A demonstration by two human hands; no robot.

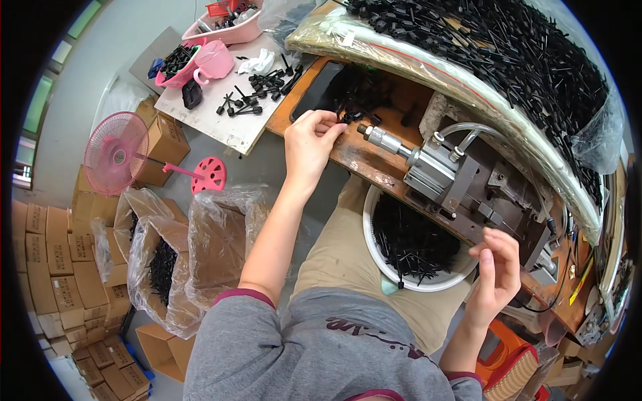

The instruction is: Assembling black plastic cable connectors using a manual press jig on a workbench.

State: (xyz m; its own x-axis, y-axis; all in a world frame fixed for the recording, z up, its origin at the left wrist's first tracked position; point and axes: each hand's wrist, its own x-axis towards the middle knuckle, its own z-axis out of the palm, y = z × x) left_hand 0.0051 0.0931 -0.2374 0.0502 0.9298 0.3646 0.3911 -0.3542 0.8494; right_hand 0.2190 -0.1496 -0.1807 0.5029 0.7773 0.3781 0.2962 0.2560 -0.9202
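Note:
My left hand (309, 146) is at the wooden bench edge, thumb and fingers pinched on a small black plastic part (344, 119) beside a loose heap of similar pieces. Just right of it, a metal pneumatic cylinder (431, 172) lies on the bench, its threaded rod pointing toward that hand. My right hand (493, 277) is raised near the bench's front edge, right of a white basin. Its fingers are loosely bent with the thumb apart, and nothing shows in them. The white basin (370, 246) sits by my lap, holding many thin black parts (414, 234).
A large plastic-lined tray (428, 63) of black parts curves behind the cylinder. At left stand a white table (221, 127) with pink containers, a pink fan (116, 155), plastic-lined boxes (221, 247) and stacked cartons (57, 260). An orange stool (498, 347) is at lower right.

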